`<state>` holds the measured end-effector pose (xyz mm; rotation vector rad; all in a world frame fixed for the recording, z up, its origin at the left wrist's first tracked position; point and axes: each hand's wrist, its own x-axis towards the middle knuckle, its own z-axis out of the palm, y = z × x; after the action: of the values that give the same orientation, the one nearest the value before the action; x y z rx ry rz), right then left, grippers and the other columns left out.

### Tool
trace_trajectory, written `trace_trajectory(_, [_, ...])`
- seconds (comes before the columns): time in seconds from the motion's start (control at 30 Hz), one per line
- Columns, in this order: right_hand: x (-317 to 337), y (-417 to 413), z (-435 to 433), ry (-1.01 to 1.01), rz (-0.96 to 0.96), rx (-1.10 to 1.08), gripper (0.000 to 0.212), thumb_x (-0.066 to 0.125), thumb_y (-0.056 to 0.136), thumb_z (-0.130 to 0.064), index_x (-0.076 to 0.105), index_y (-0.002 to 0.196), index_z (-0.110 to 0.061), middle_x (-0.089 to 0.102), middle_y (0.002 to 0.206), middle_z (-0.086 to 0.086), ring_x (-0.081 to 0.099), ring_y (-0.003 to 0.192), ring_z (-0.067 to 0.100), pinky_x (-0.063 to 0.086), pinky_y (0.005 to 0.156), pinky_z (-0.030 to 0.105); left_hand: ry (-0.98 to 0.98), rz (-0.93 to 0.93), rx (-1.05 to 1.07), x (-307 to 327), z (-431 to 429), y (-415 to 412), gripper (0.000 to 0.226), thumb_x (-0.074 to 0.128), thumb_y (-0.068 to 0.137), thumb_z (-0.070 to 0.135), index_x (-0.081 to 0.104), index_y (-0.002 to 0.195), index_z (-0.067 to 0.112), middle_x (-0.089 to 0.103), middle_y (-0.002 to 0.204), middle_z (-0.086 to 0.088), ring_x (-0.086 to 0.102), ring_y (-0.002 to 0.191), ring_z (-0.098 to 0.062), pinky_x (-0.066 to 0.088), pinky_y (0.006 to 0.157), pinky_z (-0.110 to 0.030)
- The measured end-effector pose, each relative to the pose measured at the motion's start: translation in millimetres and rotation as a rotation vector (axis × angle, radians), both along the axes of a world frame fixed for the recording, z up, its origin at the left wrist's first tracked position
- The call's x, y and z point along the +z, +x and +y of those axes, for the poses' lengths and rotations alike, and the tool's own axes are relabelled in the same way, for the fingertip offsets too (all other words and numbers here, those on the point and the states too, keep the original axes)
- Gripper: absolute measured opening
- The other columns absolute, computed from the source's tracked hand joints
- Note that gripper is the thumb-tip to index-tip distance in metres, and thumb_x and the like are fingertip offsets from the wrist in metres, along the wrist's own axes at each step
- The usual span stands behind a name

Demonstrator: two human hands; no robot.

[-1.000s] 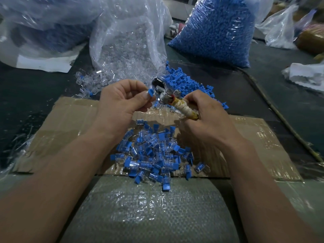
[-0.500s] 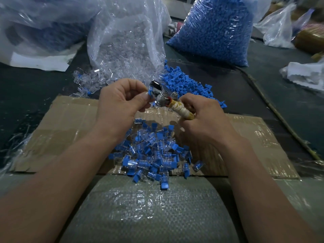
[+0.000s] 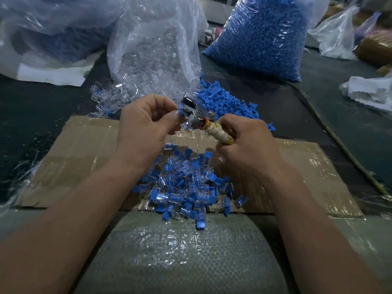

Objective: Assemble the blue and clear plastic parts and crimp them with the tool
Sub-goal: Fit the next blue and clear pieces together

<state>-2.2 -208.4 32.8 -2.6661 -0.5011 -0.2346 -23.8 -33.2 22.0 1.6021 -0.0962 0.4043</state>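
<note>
The left hand (image 3: 146,126) pinches a small blue part (image 3: 181,112) against the shiny-headed metal tool (image 3: 196,120) (handle wrapped in yellowed tape), which the right hand (image 3: 250,143) grips.

A flat brown cardboard sheet (image 3: 84,149) lies on the dark tabletop (image 3: 42,107), a grey woven plastic sack (image 3: 180,255) just in front.

Left hand (image 3: 146,122) pinches blue part (image 3: 181,111) at tool (image 3: 198,116); right hand (image 3: 247,143) grips handle.
</note>
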Motion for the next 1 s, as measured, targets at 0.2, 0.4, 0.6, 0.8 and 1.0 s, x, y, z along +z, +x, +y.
trace_trajectory(0.2, [0.0,4.5,-4.4,0.043,0.060,0.045,0.033,0.073,0.073,-0.023,0.064,0.104,-0.018,0.056,0.089,-0.008,0.052,0.083,0.012,0.040,0.074,0.027,-0.020,0.035,0.042,0.4,4.8,1.5,0.021,0.060,0.083,-0.003,0.060,0.078,0.017,0.066,0.063,0.006,0.062,0.057,0.000,0.048,0.056,-0.011])
trace_trajectory(0.4, [4.8,6.2,-18.9,-0.022,0.177,-0.015,0.038,0.075,0.068,-0.023,0.066,0.105,-0.025,0.060,0.088,-0.010,0.057,0.086,0.012,0.046,0.075,0.030,-0.179,0.091,-0.090,7.2,19.1,0.5,0.010,0.069,0.068,0.014,0.065,0.068,0.023,0.071,0.067,0.001,0.062,0.055,-0.008,0.047,0.050,-0.016])
trace_trajectory(0.6, [4.5,6.8,-21.2,-0.089,0.325,-0.003,0.066,0.081,0.053,-0.047,0.062,0.113,-0.028,0.046,0.080,-0.024,0.047,0.078,0.001,0.035,0.067,0.026,-0.017,0.190,-0.372,7.0,13.1,-4.5,0.013,0.073,0.050,0.027,0.072,0.061,0.021,0.066,0.058,0.004,0.054,0.047,0.002,0.042,0.046,-0.009])
trace_trajectory(0.8, [3.1,9.0,-21.5,-0.151,0.345,0.011,0.075,0.078,0.052,-0.054,0.056,0.119,-0.027,0.044,0.089,-0.018,0.045,0.091,0.009,0.035,0.074,0.029,0.174,0.218,-0.585,10.4,14.7,-6.8,0.023,0.073,0.048,0.032,0.076,0.068,0.021,0.071,0.066,-0.003,0.064,0.063,-0.009,0.051,0.062,-0.014])
trace_trajectory(1.0, [4.9,8.2,-23.0,-0.189,0.374,0.041,0.089,0.070,0.050,-0.062,0.049,0.129,-0.028,0.041,0.102,-0.012,0.039,0.097,0.008,0.032,0.077,0.027,0.033,0.236,-0.301,0.6,17.3,4.3,0.003,0.072,0.067,0.024,0.073,0.069,0.022,0.070,0.072,-0.005,0.048,0.048,-0.006,0.040,0.050,-0.016])
